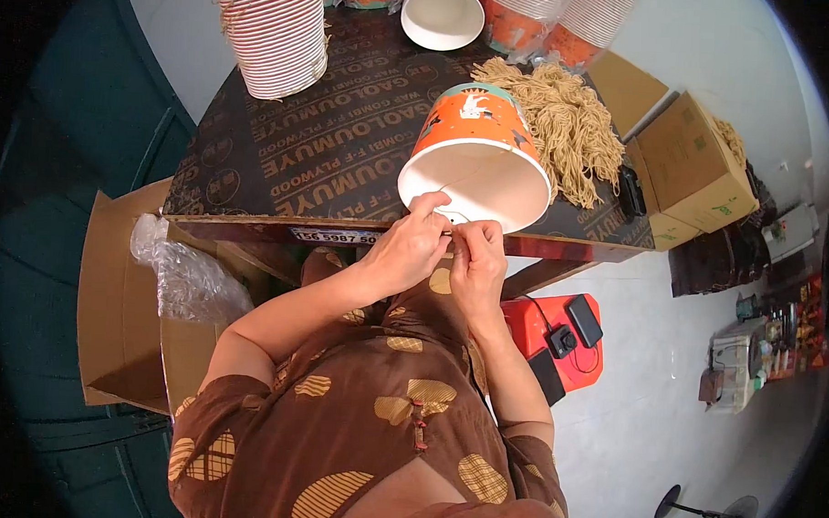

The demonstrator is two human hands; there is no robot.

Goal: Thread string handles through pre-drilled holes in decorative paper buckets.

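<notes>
An orange paper bucket [479, 115] with a white inside and printed figures lies tilted at the table's front edge, its open mouth toward me. My left hand [413, 245] is closed at the near rim, with its index finger reaching over the rim into the mouth. Beside it, my right hand [478, 257] pinches thumb and fingers together just below the same rim. A small dark hole shows in the wall between the hands. A thin pale cord [463, 178] crosses the inside; what the right fingertips grip is too small to make out.
A heap of tan cords [565, 127] lies right of the bucket. A tall stack of nested buckets [274, 39] stands at the left on the dark plywood table [319, 119], with another white-mouthed bucket [443, 18] behind. Cardboard boxes [696, 164] flank the table; a red stool [562, 342] carries small devices.
</notes>
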